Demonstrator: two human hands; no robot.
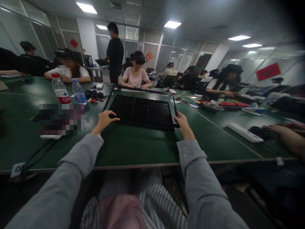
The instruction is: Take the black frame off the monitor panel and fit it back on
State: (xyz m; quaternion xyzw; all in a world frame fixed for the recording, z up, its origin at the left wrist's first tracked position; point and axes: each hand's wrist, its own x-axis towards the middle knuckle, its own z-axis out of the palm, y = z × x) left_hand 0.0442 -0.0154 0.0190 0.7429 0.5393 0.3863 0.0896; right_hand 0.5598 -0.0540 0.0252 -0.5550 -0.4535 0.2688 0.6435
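Note:
A thin black rectangular frame [174, 106] is tilted over the green table, its far bar toward the opposite side. My left hand [105, 121] is closed at its near left corner, thumb pointing inward. At the near right, my right hand [183, 124] grips the right bar between thumb and fingers. Within the frame's outline is a black flat panel [154, 113], like a monitor's back shell, with a raised rectangular section in its middle. Whether frame and panel touch along the near edge, I cannot tell.
Left of me stand a red-capped bottle [60, 90] and a blue-capped bottle [79, 92], near a blurred-out item. A white power strip [244, 133] lies at right, beside another person's hand [288, 136]. Cables and tools [190, 100] lie farther back. A person [135, 73] sits opposite.

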